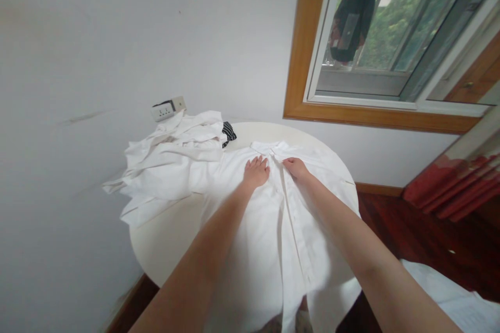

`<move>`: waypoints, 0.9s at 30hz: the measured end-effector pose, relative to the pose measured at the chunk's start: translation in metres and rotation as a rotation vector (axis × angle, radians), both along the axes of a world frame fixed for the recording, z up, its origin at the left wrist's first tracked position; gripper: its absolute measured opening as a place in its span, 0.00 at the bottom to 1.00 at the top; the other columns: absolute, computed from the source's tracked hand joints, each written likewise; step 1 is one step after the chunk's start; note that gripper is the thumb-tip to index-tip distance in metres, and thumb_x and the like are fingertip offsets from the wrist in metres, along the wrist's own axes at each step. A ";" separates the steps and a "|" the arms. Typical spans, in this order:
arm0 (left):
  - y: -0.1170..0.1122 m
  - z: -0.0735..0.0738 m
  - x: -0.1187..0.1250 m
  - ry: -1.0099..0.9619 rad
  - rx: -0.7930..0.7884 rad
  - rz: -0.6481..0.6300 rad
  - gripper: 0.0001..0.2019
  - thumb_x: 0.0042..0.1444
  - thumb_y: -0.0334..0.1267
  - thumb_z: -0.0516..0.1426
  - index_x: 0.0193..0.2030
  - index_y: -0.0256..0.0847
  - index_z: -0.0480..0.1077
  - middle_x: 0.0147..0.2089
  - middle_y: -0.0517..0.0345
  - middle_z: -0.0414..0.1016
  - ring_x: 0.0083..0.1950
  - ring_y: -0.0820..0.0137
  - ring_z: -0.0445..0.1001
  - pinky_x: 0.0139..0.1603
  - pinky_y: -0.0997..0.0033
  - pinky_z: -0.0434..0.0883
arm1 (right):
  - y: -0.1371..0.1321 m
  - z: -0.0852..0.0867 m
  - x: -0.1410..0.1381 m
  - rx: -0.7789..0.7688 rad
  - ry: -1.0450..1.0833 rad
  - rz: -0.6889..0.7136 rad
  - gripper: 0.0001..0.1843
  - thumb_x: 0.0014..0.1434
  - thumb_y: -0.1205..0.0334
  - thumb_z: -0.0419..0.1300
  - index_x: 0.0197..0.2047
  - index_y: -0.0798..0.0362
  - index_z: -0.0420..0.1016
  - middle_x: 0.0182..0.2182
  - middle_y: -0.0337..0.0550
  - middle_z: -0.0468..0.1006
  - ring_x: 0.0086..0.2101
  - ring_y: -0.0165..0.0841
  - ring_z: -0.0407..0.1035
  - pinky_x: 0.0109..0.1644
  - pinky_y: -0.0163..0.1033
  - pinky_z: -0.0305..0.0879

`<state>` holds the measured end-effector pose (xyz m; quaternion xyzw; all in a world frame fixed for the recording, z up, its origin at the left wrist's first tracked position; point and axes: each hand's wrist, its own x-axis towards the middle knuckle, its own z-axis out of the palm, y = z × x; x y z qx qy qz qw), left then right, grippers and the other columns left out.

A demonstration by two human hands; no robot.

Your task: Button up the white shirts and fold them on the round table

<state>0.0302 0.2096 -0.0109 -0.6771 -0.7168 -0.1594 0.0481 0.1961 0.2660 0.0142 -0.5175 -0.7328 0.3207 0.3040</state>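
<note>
A white shirt (250, 234) lies spread on a round, pale table, collar at the far side and its front parted down the middle. The lower hem hangs over the near edge. My left hand (257, 171) rests flat on the shirt just left of the collar, fingers spread. With bent fingers, my right hand (296, 167) pinches the front edge of the shirt a little below the collar, on the right side.
Crumpled white clothes (167, 161) are heaped at the table's (164, 242) left, with a black striped cloth (228, 133) beside them. A wall socket (163, 111) sits behind the heap. A wood-framed window (304, 109) and red curtain (461, 182) are on the right.
</note>
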 end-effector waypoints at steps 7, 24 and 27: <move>-0.007 0.003 -0.003 -0.006 0.012 -0.050 0.21 0.62 0.47 0.45 0.62 0.57 0.61 0.68 0.54 0.57 0.68 0.55 0.53 0.65 0.44 0.50 | -0.003 0.011 -0.005 -0.004 0.055 -0.002 0.14 0.52 0.57 0.54 0.29 0.58 0.76 0.18 0.40 0.73 0.21 0.28 0.65 0.24 0.30 0.57; -0.015 0.023 0.007 -0.072 0.175 -0.141 0.12 0.56 0.36 0.54 0.44 0.45 0.76 0.43 0.52 0.73 0.48 0.62 0.66 0.51 0.63 0.65 | -0.016 0.005 -0.007 0.168 -0.210 0.136 0.12 0.53 0.67 0.55 0.39 0.56 0.76 0.30 0.41 0.78 0.30 0.28 0.69 0.33 0.30 0.58; -0.012 0.019 0.010 -0.095 0.169 -0.134 0.12 0.56 0.32 0.53 0.43 0.43 0.76 0.41 0.52 0.73 0.47 0.64 0.67 0.51 0.66 0.65 | -0.015 0.013 -0.008 0.125 -0.281 0.151 0.13 0.54 0.63 0.57 0.43 0.56 0.75 0.34 0.43 0.79 0.32 0.29 0.71 0.34 0.30 0.60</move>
